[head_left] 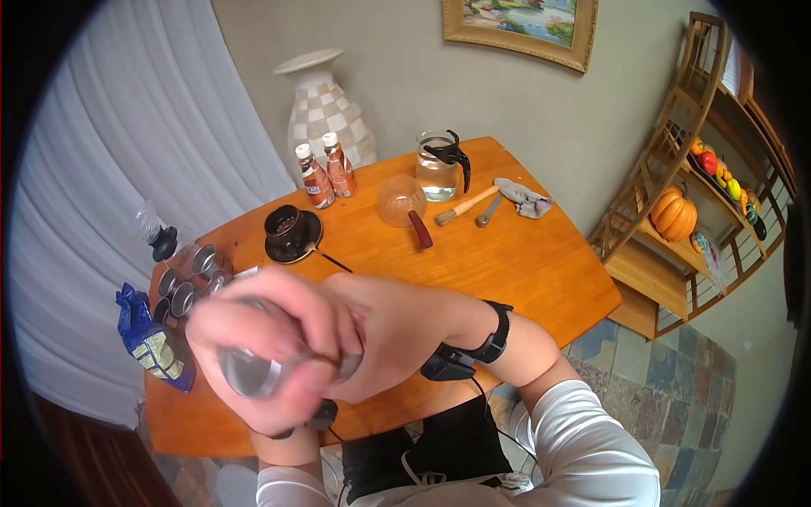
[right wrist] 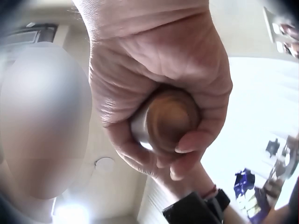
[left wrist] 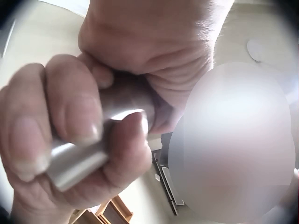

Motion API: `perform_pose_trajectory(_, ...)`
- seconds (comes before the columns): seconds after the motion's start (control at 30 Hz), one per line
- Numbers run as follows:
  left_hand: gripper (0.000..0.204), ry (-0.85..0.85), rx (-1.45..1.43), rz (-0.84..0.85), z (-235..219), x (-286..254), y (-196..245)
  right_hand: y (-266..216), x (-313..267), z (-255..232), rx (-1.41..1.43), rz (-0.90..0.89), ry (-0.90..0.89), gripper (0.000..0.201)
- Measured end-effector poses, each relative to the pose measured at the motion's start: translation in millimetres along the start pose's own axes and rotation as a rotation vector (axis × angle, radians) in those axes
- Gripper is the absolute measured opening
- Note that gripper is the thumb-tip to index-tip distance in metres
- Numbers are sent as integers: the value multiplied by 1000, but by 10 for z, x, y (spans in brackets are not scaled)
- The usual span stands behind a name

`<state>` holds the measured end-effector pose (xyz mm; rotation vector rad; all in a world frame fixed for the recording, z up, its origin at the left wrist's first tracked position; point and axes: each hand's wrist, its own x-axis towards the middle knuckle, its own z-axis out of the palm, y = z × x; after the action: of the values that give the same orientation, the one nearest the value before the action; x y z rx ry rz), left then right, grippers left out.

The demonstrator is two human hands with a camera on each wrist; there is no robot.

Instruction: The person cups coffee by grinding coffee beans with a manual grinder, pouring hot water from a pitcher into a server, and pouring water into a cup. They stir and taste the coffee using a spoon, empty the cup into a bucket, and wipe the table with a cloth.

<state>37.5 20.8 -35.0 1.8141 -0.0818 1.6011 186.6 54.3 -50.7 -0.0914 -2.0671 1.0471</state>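
From the head, a brown wooden tabletop is seen, with a stone floor below, a white curtain on the left and a plain wall behind. A painting is hung there, and a checkered vase is placed beneath. On the right, an orange pumpkin is held by a wooden shelf. Two red bottles, a glass jug of water, a round pot, a brush and a gray cloth are set out at the far side. A black cup is placed on a black saucer, and a blue bag is stood by the left edge. A shiny metal tube is held up over the near left part, clasped by the left hand; its long line is blurred here. From the left wrist, the tube is seen tilted, with its long line running from upper right to lower left, and fingers are curled round it. From the right wrist, the tube is gripped by the right hand, and its round end is pointed nearly straight at the camera.
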Motion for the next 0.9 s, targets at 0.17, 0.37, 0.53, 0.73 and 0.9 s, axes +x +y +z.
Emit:
perform_pose_trajectory(0.17,31,132,220,-112,60,-34,71,40,-5,46,133,74,-57,19)
perform_pose_trajectory(0.37,31,322,377,25,95,-3,-51,154,43,189,-188,18,270,21)
perform_pose_trajectory(0.53,29,480,554,78,107,-13,-256,441,95,227,-615,-138,562,38)
perform_pose_trajectory(0.73,30,584,535,150,180,-41,-275,445,112,261,-821,-258,739,36)
perform_pose_trajectory(0.9,21,518,548,197,165,-13,-226,389,115,203,-855,-221,648,33)
